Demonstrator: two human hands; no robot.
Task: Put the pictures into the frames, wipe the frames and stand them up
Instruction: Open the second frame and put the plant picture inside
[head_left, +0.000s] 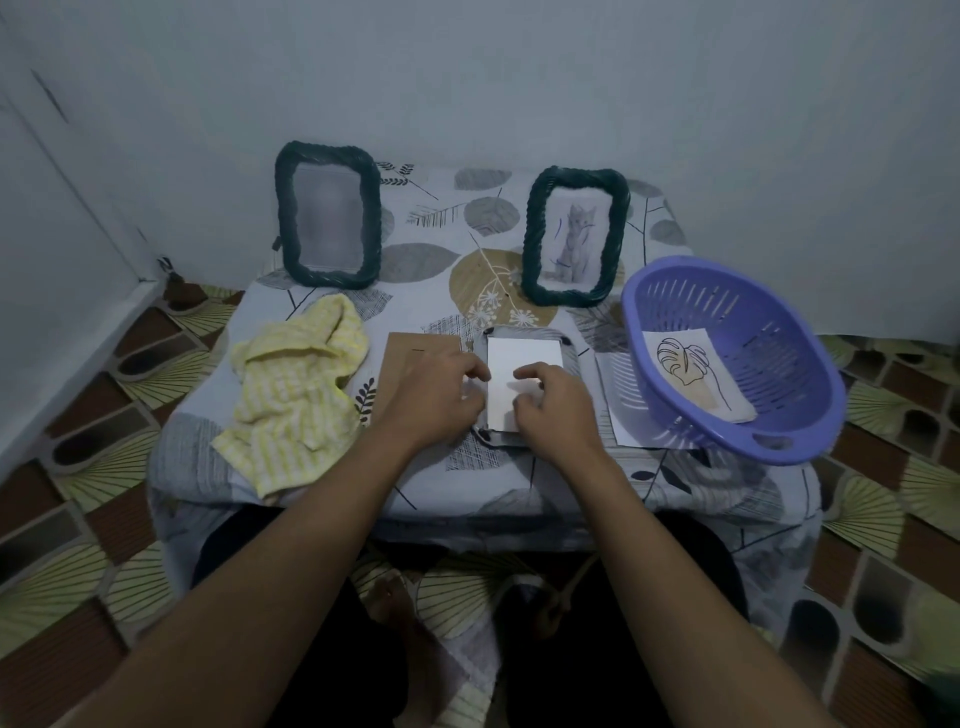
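Just left of the basket (779, 364) | frame (501, 440) lies face down on the worktop (426, 249), picture (524, 358) blank-side up in it | left hand (441, 397) pinches its left edge; right hand (553, 402) rests bent fingertips on it, grip unclear | advice: seat corners flat before adding the board (415, 348).

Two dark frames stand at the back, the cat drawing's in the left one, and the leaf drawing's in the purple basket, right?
Not quite: in the head view the cat drawing is in the right frame, not the left frame. Both frames do stand at the back, and the leaf drawing does lie in the purple basket.
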